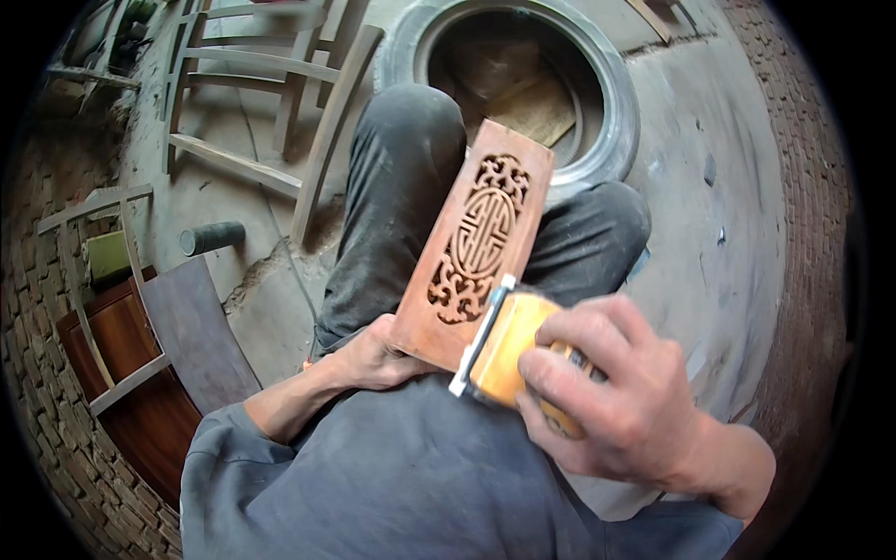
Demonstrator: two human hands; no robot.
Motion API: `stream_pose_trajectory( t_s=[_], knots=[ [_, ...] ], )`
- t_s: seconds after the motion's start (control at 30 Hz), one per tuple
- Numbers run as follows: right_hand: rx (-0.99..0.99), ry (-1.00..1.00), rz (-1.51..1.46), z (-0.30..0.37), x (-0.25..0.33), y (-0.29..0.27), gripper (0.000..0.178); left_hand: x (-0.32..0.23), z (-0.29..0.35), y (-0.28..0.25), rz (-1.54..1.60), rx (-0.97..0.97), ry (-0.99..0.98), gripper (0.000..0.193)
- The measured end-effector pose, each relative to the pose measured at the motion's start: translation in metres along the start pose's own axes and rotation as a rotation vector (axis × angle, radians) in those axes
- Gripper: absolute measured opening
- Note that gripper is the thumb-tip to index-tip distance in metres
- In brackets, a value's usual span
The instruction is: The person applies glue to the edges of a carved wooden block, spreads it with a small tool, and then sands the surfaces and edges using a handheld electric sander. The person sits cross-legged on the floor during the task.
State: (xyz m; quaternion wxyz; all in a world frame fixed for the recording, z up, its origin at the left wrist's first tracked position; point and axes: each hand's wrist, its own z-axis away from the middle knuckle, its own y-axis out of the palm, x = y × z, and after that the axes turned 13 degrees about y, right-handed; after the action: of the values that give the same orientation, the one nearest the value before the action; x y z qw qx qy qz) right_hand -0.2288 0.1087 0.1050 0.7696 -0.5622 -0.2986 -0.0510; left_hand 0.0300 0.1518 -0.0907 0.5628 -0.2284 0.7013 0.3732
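Note:
A reddish-brown carved wooden panel [439, 252] lies tilted across my lap, its far end between my knees. Cut through it are an oval fretwork medallion and scrollwork above and below. My left hand [373, 359] grips the near left corner, with most of its fingers hidden under the wood. Wrapped round a yellow palm sander [509, 345], my right hand [616, 383] holds it on its side at the panel's near right edge. The sander's dark base with pale strip ends faces the wood; whether it touches the panel I cannot tell.
Beyond my knees lies a large tyre [616, 103] with a board inside. Wooden chair frames [327, 131] stand at the far left. A dark cylinder [213, 238], a grey panel [196, 317] and a reddish-brown board [140, 411] lie to the left. Brick walls [803, 140] border both sides.

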Motion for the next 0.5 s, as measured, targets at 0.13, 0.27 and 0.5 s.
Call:
stream_pose_trajectory(
  t_s=[0.13,0.27,0.5],
  knots=[
    [-0.059,0.024,0.038,-0.011,-0.012,-0.004,0.036,0.006,0.002,-0.003,-0.018,0.073,0.052,0.034],
    [-0.106,0.016,0.103,-0.022,-0.022,-0.007,0.036,0.003,0.005,-0.003,-0.042,0.042,0.02,0.034],
    [-0.036,0.01,0.026,-0.008,-0.011,-0.002,0.037,0.011,0.002,0.001,-0.064,0.014,0.106,0.033]
  ],
)
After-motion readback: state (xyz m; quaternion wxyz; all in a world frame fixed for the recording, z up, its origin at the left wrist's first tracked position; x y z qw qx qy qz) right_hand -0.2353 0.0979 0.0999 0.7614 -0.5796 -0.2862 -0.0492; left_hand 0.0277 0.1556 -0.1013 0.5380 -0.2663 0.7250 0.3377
